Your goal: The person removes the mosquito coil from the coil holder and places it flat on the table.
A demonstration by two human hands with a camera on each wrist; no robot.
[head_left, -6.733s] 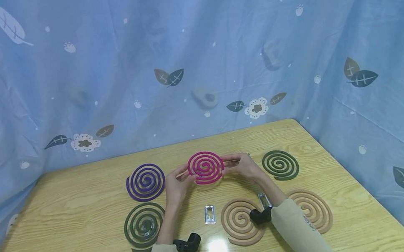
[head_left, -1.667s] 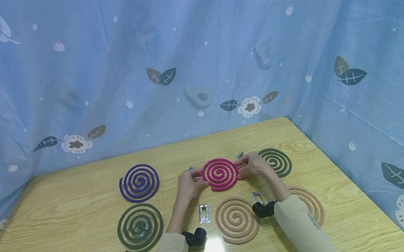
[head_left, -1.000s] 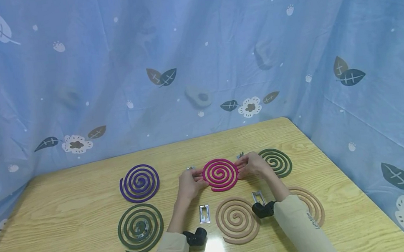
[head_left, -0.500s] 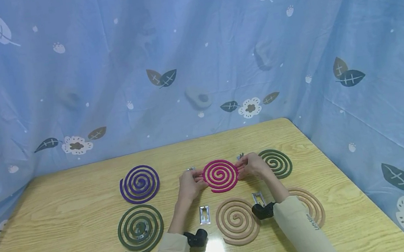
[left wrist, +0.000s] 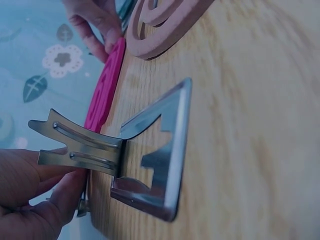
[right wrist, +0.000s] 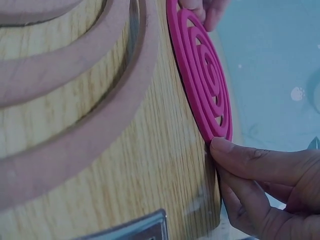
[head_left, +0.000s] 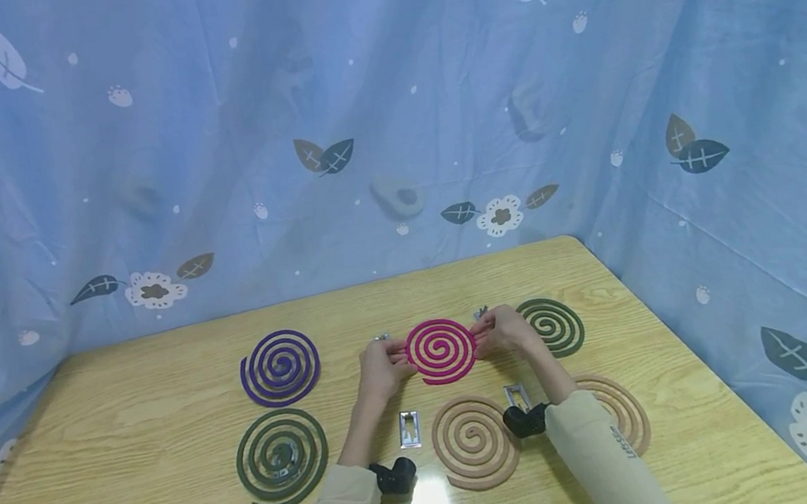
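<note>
Pink coil [right wrist: 193, 95] held from both sides over the far half of the table [head_left: 130, 428].
The left hand [head_left: 378, 368] pinches its left rim, the right hand [head_left: 504, 330] its right; whether it touches wood is unclear. A tan coil [head_left: 474, 435] lies nearer the person, a green coil [head_left: 547, 325] close beyond the right hand. Wood runs behind to the table edge, more broadly leftward past the purple coil [head_left: 282, 367].

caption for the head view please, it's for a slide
Two hands hold a pink spiral between them; purple, green and tan spirals lie on the wooden table.
</note>
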